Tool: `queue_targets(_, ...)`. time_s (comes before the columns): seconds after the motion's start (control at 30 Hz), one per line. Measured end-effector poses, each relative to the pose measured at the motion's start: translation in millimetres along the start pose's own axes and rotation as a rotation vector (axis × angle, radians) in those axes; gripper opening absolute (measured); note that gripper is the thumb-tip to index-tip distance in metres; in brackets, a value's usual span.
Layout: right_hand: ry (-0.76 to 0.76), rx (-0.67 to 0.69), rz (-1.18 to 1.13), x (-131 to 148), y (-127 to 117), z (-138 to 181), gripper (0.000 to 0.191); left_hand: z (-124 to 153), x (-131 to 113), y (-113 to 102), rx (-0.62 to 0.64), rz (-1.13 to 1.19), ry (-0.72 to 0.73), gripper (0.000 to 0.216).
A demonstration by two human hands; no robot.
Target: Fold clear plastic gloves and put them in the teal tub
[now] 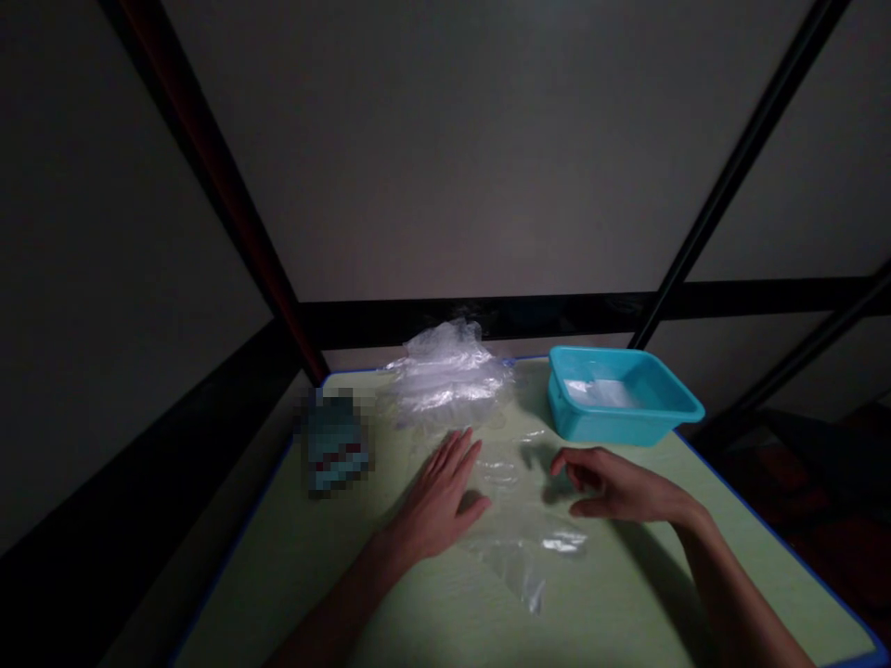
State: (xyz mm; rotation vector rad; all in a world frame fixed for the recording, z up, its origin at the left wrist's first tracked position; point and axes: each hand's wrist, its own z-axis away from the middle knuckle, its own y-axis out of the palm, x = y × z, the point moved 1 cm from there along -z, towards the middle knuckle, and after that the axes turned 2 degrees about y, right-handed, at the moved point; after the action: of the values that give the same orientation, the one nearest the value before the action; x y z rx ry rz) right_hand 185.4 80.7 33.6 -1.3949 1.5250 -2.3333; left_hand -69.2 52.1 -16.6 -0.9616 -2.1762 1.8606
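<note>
A clear plastic bag [508, 520] lies spread on the table in front of me. My left hand [445, 496] rests flat on its left side, fingers stretched out and thumb apart. To the right of the bag, my right hand [605, 484] hovers above the table with its fingers bent and apart from the thumb; nothing shows between them. Beyond my left hand is a crumpled pile of clear plastic bags [449, 376] near the table's far edge.
A turquoise plastic basin [619, 429] stands at the back right, with whitish plastic [600, 393] inside. On the left lies a pixelated, blurred-out item [338, 445]. The pale green table [278, 575] has a blue edge and meets a panelled wall [473, 167].
</note>
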Motion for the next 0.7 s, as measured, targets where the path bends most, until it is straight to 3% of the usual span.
queue_targets(0.1, -0.065, -0.073, 0.042, 18, 7, 5, 0.017, 1, -5, -18, -0.054, 0.109, -0.014, 0.056)
queue_targets(0.23, -0.117, 0.038, 0.071, 42, 34, 17, 0.029, 17, -15, -32, -0.016, 0.307, -0.079, 0.049)
queue_targets(0.47, -0.183, -0.018, 0.093, 49, 74, 18, 0.015, 47, -23, -10, 0.086, 0.496, -0.165, 0.049)
queue_targets(0.57, -0.205, -0.027, 0.029, 44, 77, 12, 0.018, 44, -21, -3, 0.080, 0.510, -0.133, 0.055)
queue_targets(0.7, -0.099, -0.062, -0.066, 40, 68, 6, 0.018, 38, -20, -1, 0.053, 0.525, -0.101, 0.057)
